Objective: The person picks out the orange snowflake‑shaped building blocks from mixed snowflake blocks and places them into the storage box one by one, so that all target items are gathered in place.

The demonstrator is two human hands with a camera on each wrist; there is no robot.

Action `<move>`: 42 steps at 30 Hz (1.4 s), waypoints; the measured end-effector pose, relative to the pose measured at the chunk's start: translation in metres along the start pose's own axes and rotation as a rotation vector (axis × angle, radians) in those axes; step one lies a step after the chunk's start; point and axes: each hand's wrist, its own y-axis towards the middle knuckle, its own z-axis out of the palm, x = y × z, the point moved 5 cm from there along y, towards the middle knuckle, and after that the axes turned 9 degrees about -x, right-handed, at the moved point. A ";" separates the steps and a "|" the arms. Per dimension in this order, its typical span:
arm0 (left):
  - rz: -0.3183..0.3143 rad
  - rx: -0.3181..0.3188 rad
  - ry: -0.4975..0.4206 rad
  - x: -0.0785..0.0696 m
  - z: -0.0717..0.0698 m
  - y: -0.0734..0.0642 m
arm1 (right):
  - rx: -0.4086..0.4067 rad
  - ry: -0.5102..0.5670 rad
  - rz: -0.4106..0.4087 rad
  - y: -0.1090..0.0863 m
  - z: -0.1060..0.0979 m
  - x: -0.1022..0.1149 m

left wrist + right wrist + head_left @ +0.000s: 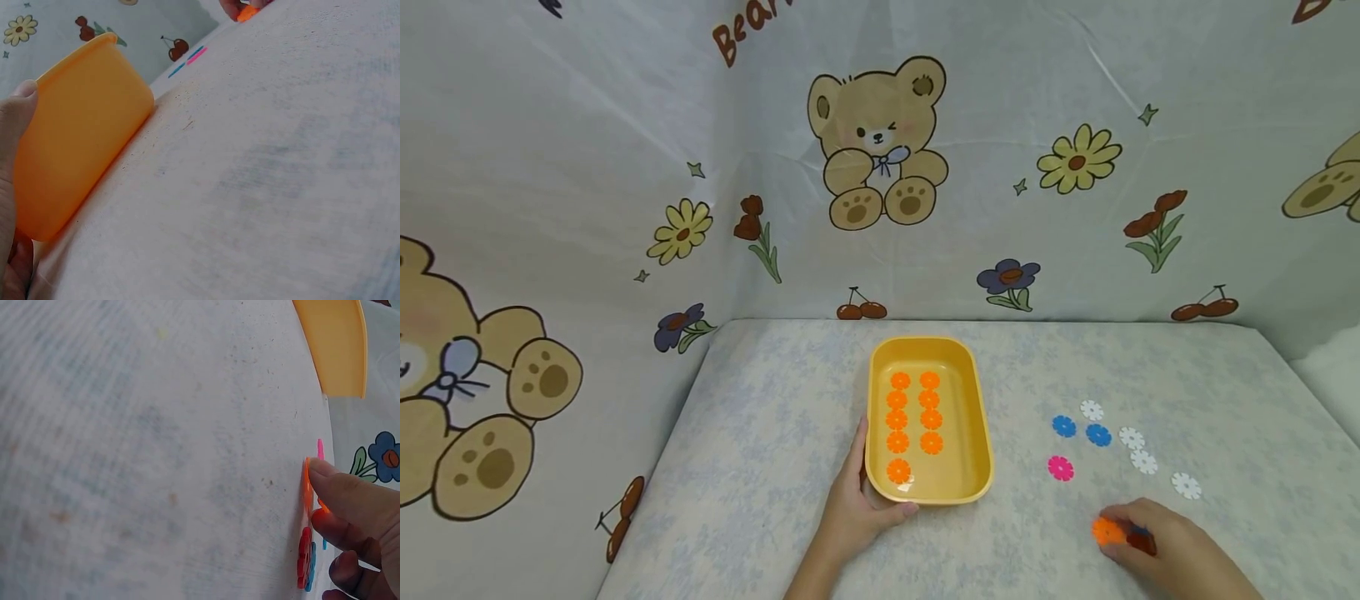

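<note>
My left hand (853, 510) grips the near left corner of a yellow plastic tray (967, 467), its thumb on the near rim. Inside the tray, several orange flower-shaped discs (898, 442) lie in two columns. At the right, close to the tabletop, my right hand (1176, 546) pinches another orange flower disc (1107, 531) between thumb and fingers. Partly hidden by that hand is a red flower disc (1141, 543); the right wrist view shows it beside a blue disc (312, 567).
Between tray and right hand lies a pink flower disc (1061, 468). Beyond it are two blue discs (1063, 426) and several white ones (1143, 462). A pale patterned cloth (760, 467) covers the table, and a bear-print curtain (970, 233) hangs behind.
</note>
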 end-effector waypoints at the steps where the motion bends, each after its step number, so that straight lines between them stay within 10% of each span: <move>1: 0.001 0.000 0.002 0.000 0.000 0.000 | -0.007 -0.003 -0.011 -0.001 0.000 0.001; 27: 0.024 0.006 -0.001 -0.001 0.000 0.000 | 0.002 -0.021 -0.018 -0.004 0.006 0.007; 42: 0.021 0.005 0.021 0.001 -0.001 0.000 | -0.395 0.251 -0.441 0.011 -0.026 0.107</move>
